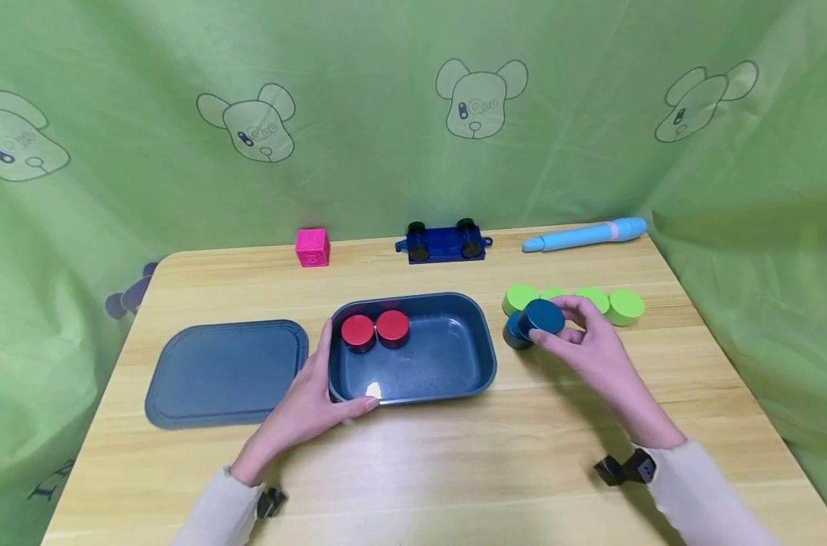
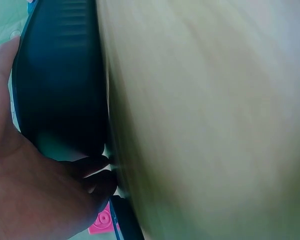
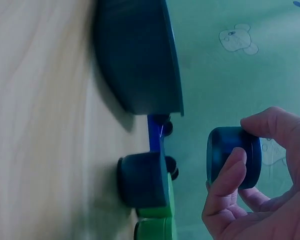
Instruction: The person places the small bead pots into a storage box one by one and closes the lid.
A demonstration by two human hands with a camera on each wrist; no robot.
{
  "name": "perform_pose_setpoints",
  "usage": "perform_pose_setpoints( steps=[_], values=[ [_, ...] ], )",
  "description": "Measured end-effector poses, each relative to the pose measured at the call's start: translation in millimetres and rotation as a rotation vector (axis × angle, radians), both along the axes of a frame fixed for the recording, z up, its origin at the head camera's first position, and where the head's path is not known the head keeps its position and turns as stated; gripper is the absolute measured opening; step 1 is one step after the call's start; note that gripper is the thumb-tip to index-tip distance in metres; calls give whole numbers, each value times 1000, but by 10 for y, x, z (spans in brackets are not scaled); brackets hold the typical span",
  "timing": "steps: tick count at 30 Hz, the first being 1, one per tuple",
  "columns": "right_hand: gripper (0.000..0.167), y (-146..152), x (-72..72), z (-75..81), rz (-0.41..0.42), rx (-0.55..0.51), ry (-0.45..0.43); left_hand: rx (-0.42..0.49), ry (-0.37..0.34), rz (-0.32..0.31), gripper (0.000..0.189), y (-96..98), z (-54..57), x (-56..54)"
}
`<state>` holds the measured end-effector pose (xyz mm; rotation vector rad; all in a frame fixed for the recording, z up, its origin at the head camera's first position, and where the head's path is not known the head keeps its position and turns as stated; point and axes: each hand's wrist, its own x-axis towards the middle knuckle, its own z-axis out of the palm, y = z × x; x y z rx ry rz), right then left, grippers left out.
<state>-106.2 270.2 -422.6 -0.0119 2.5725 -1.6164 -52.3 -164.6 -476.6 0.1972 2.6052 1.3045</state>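
Note:
My right hand (image 1: pixel 593 345) pinches a dark blue round block (image 3: pixel 233 156) between thumb and fingers, lifted off the table. Just beneath it in the head view stands a second dark blue round block (image 1: pixel 515 331), partly covered. My left hand (image 1: pixel 311 398) grips the left end of a dark blue rectangular box (image 1: pixel 483 356), its thumb at the near rim and its fingers along the side. Inside the box, two red-topped round blocks (image 1: pixel 393 326) stand side by side at the far left. Behind my right hand is a row of several light green round blocks (image 1: pixel 624 305).
A flat dark blue lid (image 1: pixel 225 371) lies left of the box. Along the back edge of the wooden table (image 1: pixel 454 470) are a pink cube (image 1: pixel 313 247), a blue toy car base (image 1: pixel 444 243) with black wheels and a light blue pen (image 1: pixel 584 235). Green curtain (image 1: pixel 379 152) hangs around the table.

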Motion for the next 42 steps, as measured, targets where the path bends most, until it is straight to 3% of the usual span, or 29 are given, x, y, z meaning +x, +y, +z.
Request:
perform_pose_setpoints(
  steps=[12,23,28,35,42],
  values=[
    [63,-379,-89,90,58,-15,33,0,-4,2,138,-1,4,1],
    [67,-716,-195,67,115,-29,16,10,12,0,138,-9,0,-8],
    [64,-834,-240,34,130,12,18,12,15,-4,138,-9,-11,-12],
    [68,-984,-291,12,136,150,-11,15,16,-6,138,-3,-11,-13],
    [68,-1172,-334,-12,210,186,-54,14,-1,0,137,-2,0,-15]
  ],
)
